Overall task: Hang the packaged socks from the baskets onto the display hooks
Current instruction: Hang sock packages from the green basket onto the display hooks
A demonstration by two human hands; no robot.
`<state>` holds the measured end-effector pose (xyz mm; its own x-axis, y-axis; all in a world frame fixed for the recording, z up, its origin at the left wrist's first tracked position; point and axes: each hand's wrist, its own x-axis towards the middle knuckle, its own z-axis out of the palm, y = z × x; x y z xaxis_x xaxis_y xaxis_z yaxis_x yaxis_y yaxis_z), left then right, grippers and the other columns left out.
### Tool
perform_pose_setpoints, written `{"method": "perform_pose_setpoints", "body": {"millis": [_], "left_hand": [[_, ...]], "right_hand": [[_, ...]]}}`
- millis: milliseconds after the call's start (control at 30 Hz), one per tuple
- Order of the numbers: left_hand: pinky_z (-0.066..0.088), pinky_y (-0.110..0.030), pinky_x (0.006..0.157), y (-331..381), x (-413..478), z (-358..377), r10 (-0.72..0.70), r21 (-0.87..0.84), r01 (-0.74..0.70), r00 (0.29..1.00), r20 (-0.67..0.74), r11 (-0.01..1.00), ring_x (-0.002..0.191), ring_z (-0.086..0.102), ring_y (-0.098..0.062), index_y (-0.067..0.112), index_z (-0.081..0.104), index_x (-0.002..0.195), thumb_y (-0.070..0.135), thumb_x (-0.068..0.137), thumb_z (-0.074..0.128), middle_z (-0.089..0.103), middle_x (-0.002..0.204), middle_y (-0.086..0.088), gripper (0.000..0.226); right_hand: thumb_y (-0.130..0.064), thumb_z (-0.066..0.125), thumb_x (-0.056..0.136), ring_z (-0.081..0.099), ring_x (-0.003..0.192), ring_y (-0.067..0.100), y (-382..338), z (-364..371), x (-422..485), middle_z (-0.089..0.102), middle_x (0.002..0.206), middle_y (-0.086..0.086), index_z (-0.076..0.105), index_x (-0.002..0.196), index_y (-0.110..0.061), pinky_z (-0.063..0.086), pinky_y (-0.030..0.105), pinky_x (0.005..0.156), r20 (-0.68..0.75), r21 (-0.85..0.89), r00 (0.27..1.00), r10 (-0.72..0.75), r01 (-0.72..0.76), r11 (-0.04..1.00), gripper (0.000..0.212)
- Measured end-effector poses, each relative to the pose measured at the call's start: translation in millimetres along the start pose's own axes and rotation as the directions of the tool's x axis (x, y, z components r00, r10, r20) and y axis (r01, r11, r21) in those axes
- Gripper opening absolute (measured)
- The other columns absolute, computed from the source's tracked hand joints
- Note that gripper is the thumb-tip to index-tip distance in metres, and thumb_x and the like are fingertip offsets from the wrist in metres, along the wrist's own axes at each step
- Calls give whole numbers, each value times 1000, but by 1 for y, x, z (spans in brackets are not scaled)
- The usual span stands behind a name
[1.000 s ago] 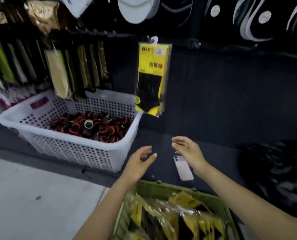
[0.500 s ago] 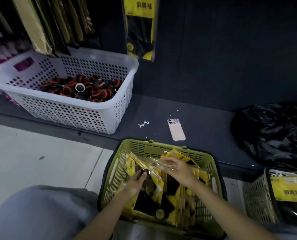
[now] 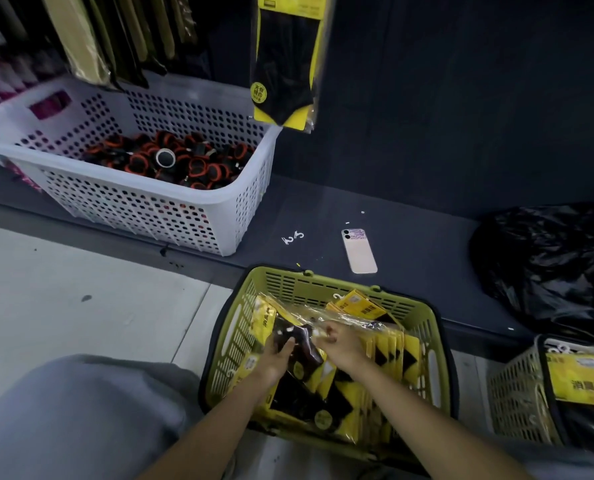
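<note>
A green basket [image 3: 326,284] on the floor in front of me holds several yellow-and-black sock packs [image 3: 354,386] in clear wrap. My left hand [image 3: 277,356] lies on the top pack [image 3: 297,344], fingers curled over its dark middle. My right hand [image 3: 340,342] pinches the same pack's clear upper edge. One sock pack [image 3: 285,60] hangs on the dark display wall above; its hook is out of frame. A second basket [image 3: 517,393] with more sock packs [image 3: 581,379] stands at the lower right.
A white perforated basket [image 3: 143,206] of black-and-orange rolls sits on the dark ledge at left. A phone [image 3: 358,251] lies on the ledge just beyond the green basket. A black plastic bag [image 3: 548,261] fills the right. Other packs [image 3: 91,39] hang at top left. My grey-clad knee [image 3: 81,417] is lower left.
My view has dropped from the wall to the floor. Both hands came down from above the ledge into the green basket and closed on the top sock pack.
</note>
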<state>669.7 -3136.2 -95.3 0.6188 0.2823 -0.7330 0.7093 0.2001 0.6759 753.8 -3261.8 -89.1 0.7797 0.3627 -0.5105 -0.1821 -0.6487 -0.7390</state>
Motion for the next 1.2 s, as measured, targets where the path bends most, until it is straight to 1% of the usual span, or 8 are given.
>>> {"method": "perform_pose_setpoints", "body": {"millis": [100,233,400,600,767,900,1000,1200], "left_hand": [[41,-38,102,4,-2,-1,-182,-184,180,983,5,966,123,49,-30,9,28,146,44,88,60,48,138,-15,75],[50,-39,84,17,-12,0,-185,-415,247,965,184,876,86,64,-29,5,60,117,44,77,71,70,94,-16,57],[51,-50,87,42,-34,18,-5,-599,252,924,383,760,107,62,-35,7,57,116,39,71,75,68,112,-21,58],[52,-39,87,111,-59,9,312,-664,-29,897,312,747,106,66,-27,11,73,103,33,73,73,69,113,-12,37],[55,-30,82,178,-82,-25,510,-525,-387,853,108,758,104,67,-20,12,63,118,33,70,73,70,114,-5,53],[49,-12,71,221,-98,-53,673,-312,-655,737,-61,688,86,66,8,30,62,104,24,73,77,72,93,21,35],[45,-3,57,246,-109,-68,760,-151,-760,647,-70,633,76,66,8,25,68,92,23,74,78,73,83,20,21],[50,-9,57,288,-120,-95,839,-57,-842,539,-77,536,78,71,-5,16,69,97,22,68,83,75,88,7,33]], "right_hand": [[-20,67,88,55,111,17,-2,-20,-8,58,129,9,57,129,-12,40,24,86,-2,87,1000,31,-30,996,42],[-21,67,88,46,130,24,1,-64,-22,47,143,10,47,138,-4,35,30,101,14,257,999,41,-43,965,57],[-18,69,83,47,130,28,-7,-103,-47,52,139,14,49,136,-1,29,44,115,12,496,1000,-4,-3,868,59],[-23,66,80,67,95,21,-52,-121,-70,67,117,12,54,130,-3,56,28,77,41,698,983,-182,102,709,54],[-35,70,75,60,111,18,-104,-125,-70,59,129,5,48,136,-17,48,34,95,-78,513,956,-284,283,810,67],[-15,66,87,56,112,4,-163,-134,-61,55,133,-1,51,131,-17,48,14,87,-311,401,851,-424,522,753,46],[-16,67,86,63,95,-4,-214,-139,-60,64,117,-6,61,115,-23,48,8,78,-409,369,747,-525,661,654,31],[-17,75,78,60,76,1,-293,-141,-54,63,81,-6,65,91,-19,49,11,73,-492,331,615,-615,786,522,17]]}}
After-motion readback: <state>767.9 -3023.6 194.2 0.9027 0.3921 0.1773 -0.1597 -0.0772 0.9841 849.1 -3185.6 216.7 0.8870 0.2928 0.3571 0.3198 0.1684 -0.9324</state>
